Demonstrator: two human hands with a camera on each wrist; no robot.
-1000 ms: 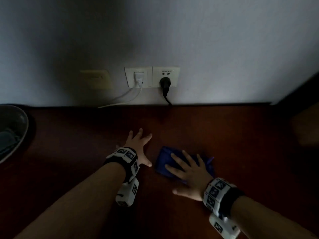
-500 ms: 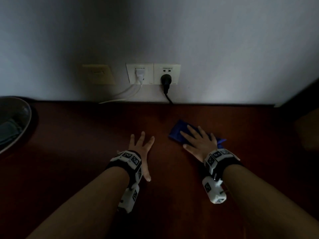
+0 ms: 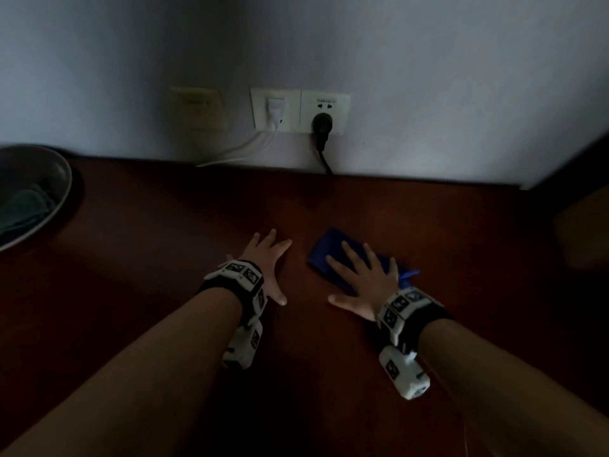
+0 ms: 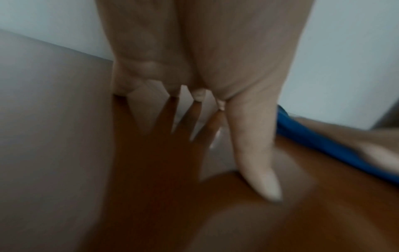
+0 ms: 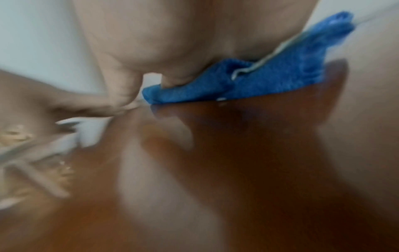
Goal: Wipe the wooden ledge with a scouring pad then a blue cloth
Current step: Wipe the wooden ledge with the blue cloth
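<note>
A folded blue cloth lies on the dark red-brown wooden ledge, right of centre. My right hand presses flat on it with fingers spread and straight; the right wrist view shows the blue cloth bunched under the palm. My left hand rests flat on the bare wood just left of the cloth, fingers spread. The left wrist view shows the left hand's fingers straight on the glossy wood, with the blue cloth at the right. No scouring pad can be made out.
A grey bowl with something dull green inside sits at the ledge's left edge. Wall sockets with a white plug and a black plug sit above the ledge's back edge, cables trailing down. A dark vertical edge bounds the far right.
My right hand pushed the cloth away toward the wall, then drew it back toward me and slightly left. The left hand stayed flat in about the same place.
</note>
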